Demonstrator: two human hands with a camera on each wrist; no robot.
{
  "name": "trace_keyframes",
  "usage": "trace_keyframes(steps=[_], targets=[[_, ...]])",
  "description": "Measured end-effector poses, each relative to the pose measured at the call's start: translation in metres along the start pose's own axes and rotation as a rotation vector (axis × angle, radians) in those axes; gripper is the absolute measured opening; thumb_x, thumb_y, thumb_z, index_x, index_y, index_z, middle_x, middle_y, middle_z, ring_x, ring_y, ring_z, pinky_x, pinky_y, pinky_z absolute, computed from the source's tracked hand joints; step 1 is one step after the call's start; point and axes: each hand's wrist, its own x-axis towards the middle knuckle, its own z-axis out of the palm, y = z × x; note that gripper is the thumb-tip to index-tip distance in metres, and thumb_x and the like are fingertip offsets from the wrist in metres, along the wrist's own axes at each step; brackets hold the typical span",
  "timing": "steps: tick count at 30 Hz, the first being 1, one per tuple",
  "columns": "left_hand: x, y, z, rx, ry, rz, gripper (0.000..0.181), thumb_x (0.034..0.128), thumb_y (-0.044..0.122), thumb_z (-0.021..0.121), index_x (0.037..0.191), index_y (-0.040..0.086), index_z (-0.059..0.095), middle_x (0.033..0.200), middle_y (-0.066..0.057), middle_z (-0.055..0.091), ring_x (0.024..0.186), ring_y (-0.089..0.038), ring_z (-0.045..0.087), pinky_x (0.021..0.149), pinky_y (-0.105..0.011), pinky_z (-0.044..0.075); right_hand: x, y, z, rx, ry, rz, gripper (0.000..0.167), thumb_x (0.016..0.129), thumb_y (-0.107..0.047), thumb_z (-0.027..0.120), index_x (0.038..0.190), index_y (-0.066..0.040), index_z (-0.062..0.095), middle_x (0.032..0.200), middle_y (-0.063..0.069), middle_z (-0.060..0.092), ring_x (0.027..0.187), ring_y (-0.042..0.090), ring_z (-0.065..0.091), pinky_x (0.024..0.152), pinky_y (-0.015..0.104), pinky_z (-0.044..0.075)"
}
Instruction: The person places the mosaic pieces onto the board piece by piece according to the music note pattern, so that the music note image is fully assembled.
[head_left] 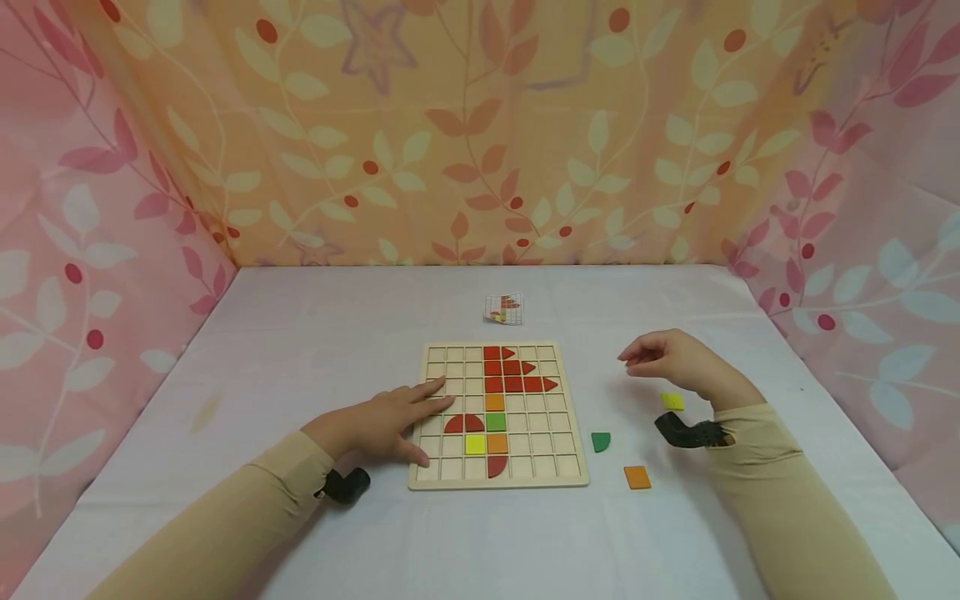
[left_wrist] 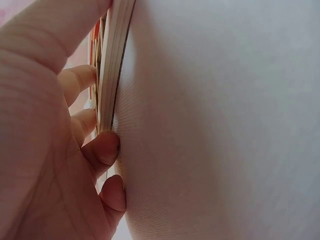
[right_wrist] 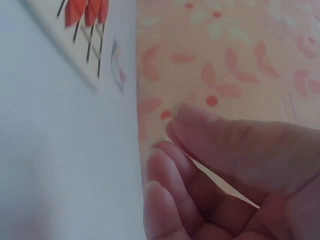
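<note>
A square wooden grid board (head_left: 536, 421) lies on the table with coloured pieces in its cells. Red squares and pointed red pieces form three rows near its far edge; orange, green, yellow and rounded red pieces sit below. My left hand (head_left: 380, 418) rests spread on the board's left edge, some fingertips over the cells. The left wrist view shows its fingers along the board's side (left_wrist: 111, 75). To the right of the board, my right hand (head_left: 675, 361) hovers above the table, fingers loosely bent and thumb near the fingertips. No piece shows between them in the right wrist view.
Right of the board lie a green quarter-round piece (head_left: 601, 442), an orange square (head_left: 637, 477) and a yellow piece (head_left: 672, 402). A small printed pattern card (head_left: 503, 309) lies beyond the far edge. Flowered cloth (head_left: 480, 133) encloses the table's back and sides.
</note>
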Motion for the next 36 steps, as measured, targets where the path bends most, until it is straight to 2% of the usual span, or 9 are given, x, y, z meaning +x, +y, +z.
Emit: trace_keyframes(steps=[7, 14, 19, 26, 30, 36], targets=[[0.0, 0.0, 0.0, 0.002, 0.004, 0.004, 0.093, 0.0674, 0.068, 0.059, 0.145, 0.038, 0.017, 0.153, 0.011, -0.003, 0.138, -0.027, 0.013, 0.106, -0.05, 0.018, -0.016, 0.033, -0.016, 0.042, -0.026, 0.057, 0.03, 0.083, -0.014, 0.067, 0.107, 0.004, 0.063, 0.095, 0.011, 0.064, 0.085, 0.017, 0.057, 0.076, 0.023, 0.049], [0.001, -0.001, 0.001, -0.002, 0.008, 0.011, 0.094, 0.0669, 0.068, 0.059, 0.145, 0.037, 0.018, 0.153, 0.01, -0.002, 0.138, -0.027, 0.013, 0.106, -0.05, 0.019, -0.023, 0.056, -0.022, 0.029, -0.03, 0.129, 0.03, 0.084, -0.015, 0.065, 0.109, 0.001, 0.063, 0.099, 0.011, 0.061, 0.087, 0.022, 0.054, 0.077, 0.033, 0.047], [0.0, -0.001, 0.001, 0.004, 0.008, 0.013, 0.093, 0.0674, 0.068, 0.059, 0.145, 0.036, 0.019, 0.154, 0.009, -0.001, 0.138, -0.027, 0.014, 0.105, -0.052, 0.019, -0.024, 0.069, -0.021, 0.034, -0.048, 0.172, 0.031, 0.081, -0.017, 0.068, 0.108, -0.003, 0.063, 0.099, 0.01, 0.058, 0.086, 0.022, 0.051, 0.072, 0.033, 0.046], [0.0, 0.0, 0.0, 0.001, 0.009, 0.014, 0.093, 0.0682, 0.067, 0.06, 0.145, 0.036, 0.018, 0.154, 0.009, 0.0, 0.138, -0.027, 0.015, 0.105, -0.052, 0.019, -0.02, 0.083, -0.012, -0.016, -0.073, 0.102, 0.038, 0.075, -0.018, 0.075, 0.105, -0.001, 0.06, 0.093, 0.009, 0.055, 0.083, 0.02, 0.047, 0.065, 0.025, 0.043], [-0.001, -0.001, 0.0, 0.005, 0.011, 0.021, 0.093, 0.0688, 0.066, 0.06, 0.146, 0.035, 0.018, 0.154, 0.008, 0.0, 0.138, -0.027, 0.014, 0.105, -0.051, 0.019, -0.018, 0.085, -0.009, -0.054, -0.064, 0.091, 0.032, 0.073, -0.017, 0.076, 0.097, -0.004, 0.061, 0.089, 0.007, 0.054, 0.081, 0.02, 0.045, 0.066, 0.026, 0.041], [-0.001, -0.001, 0.001, 0.002, 0.011, 0.015, 0.093, 0.0683, 0.067, 0.06, 0.145, 0.036, 0.018, 0.154, 0.009, -0.001, 0.138, -0.027, 0.014, 0.106, -0.051, 0.019, -0.018, 0.08, -0.007, -0.081, -0.096, 0.061, 0.023, 0.072, -0.013, 0.076, 0.085, -0.004, 0.059, 0.08, 0.005, 0.054, 0.075, 0.019, 0.047, 0.064, 0.028, 0.039]])
